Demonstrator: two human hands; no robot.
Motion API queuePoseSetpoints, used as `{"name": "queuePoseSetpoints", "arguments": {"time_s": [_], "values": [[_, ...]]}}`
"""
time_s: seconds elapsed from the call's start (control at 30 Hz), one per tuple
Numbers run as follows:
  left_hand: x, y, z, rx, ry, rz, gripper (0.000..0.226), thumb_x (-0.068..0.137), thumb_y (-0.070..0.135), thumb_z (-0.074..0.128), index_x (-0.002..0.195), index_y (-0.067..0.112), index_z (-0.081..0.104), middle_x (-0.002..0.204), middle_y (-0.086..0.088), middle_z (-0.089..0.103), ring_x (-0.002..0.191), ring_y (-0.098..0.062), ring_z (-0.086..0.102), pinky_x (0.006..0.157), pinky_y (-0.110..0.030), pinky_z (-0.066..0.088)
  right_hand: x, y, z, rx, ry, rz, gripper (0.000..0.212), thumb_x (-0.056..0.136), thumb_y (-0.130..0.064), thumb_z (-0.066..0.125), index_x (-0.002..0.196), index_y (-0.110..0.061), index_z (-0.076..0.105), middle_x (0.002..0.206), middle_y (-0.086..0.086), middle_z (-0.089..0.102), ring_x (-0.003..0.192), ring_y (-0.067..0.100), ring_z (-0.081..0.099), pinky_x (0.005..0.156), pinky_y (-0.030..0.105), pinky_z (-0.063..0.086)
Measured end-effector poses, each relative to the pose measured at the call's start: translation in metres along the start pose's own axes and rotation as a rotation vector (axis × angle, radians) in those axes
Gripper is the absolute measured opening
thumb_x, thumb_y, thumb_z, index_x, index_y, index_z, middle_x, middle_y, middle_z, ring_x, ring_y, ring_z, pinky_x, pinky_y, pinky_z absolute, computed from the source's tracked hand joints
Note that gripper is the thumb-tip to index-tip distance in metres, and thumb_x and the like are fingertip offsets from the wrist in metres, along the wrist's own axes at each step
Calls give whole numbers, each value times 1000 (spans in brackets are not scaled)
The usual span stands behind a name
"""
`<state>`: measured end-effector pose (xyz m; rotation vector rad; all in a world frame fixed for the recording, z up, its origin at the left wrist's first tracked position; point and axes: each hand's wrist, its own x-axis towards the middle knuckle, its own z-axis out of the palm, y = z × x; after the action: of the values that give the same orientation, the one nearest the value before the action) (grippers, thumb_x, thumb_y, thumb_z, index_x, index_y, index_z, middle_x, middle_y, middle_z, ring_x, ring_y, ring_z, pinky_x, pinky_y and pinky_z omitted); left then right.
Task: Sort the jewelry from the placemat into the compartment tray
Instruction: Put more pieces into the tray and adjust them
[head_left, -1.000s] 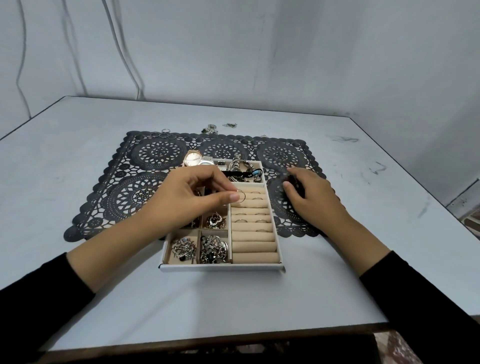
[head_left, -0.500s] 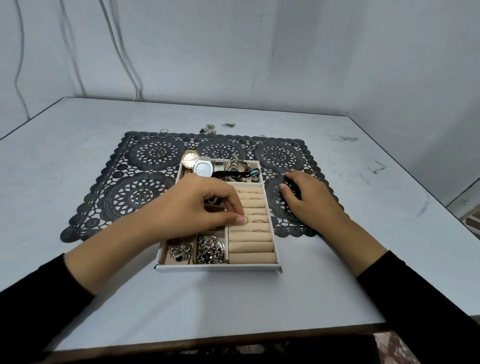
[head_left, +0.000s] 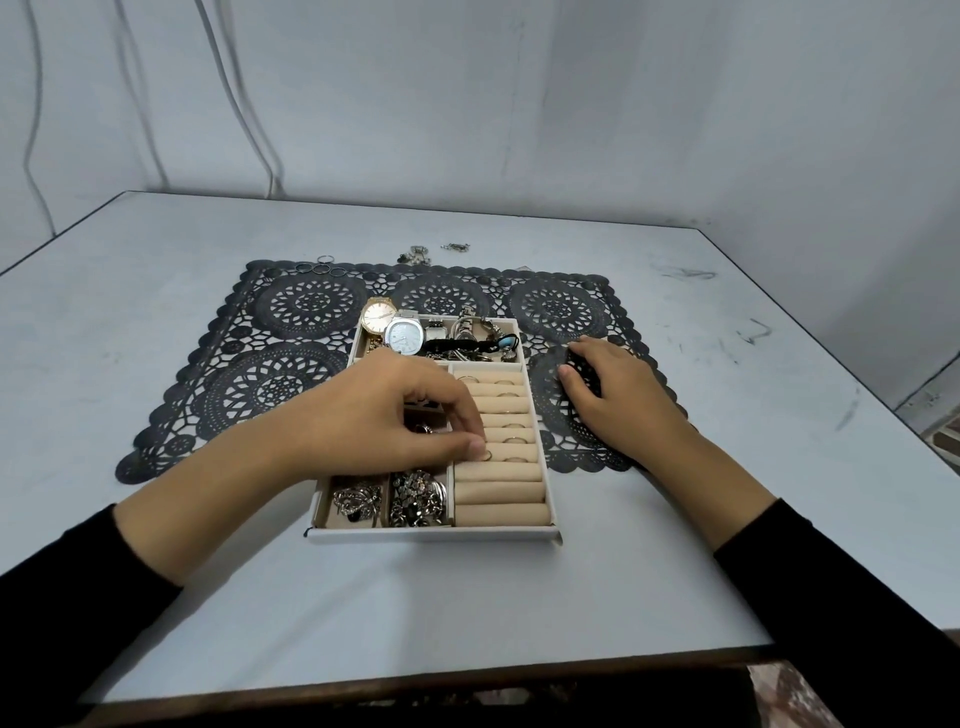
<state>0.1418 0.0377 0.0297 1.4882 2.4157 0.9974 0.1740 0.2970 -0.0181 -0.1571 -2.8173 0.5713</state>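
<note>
- My left hand (head_left: 384, 415) reaches over the compartment tray (head_left: 434, 534); its fingers (head_left: 470, 446) are pinched together on a thin ring (head_left: 487, 455), pressing it at the slot between 2 beige ring rolls (head_left: 500, 470).
- My right hand (head_left: 618, 395) lies on the black lace placemat (head_left: 291, 364) just right of the tray, fingers (head_left: 569, 382) curled loosely; I cannot tell whether they hold anything.
- More rings (head_left: 511, 440) sit in the slots beyond mine.
- The tray's near-left compartments hold tangled silver jewelry (head_left: 418, 496).
- Its far compartment holds watches (head_left: 405, 335).
- The tray rests partly on the placemat, partly on the grey surface (head_left: 467, 623).
- A few thin rings (head_left: 321, 268) lie at the placemat's far-left edge, and small metal pieces (head_left: 415, 254) lie on the surface just beyond it.
</note>
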Motion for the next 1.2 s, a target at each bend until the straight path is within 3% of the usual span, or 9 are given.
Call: {"name": "queuePoseSetpoints", "arguments": {"time_s": [0.87,1.1,1.2], "values": [[1,-5,3,-33,18,-27,14,78,35,80,89,27,77,89,15,74,89,-7,69,81,-38,56,-1,-2,-2,13,-16,3,46,98,-34,45,138,-10,46,146,5,43,136,17,36,111,26,24],[0,-2,4,-47,36,-61,12,79,31,80,89,26,77,88,16,74,90,-6,69,84,-34,55,-2,-2,-2,30,-2,9,45,98,-33,47,137,-11,47,144,5,45,135,17,38,110,26,26],[-3,0,2,-137,123,-111,13,81,31,77,92,24,76,89,12,75,90,-7,70,83,-29,56,-2,-2,-3,50,6,20,44,97,-33,48,136,-12,49,143,4,47,134,16,39,107,23,26]]}}
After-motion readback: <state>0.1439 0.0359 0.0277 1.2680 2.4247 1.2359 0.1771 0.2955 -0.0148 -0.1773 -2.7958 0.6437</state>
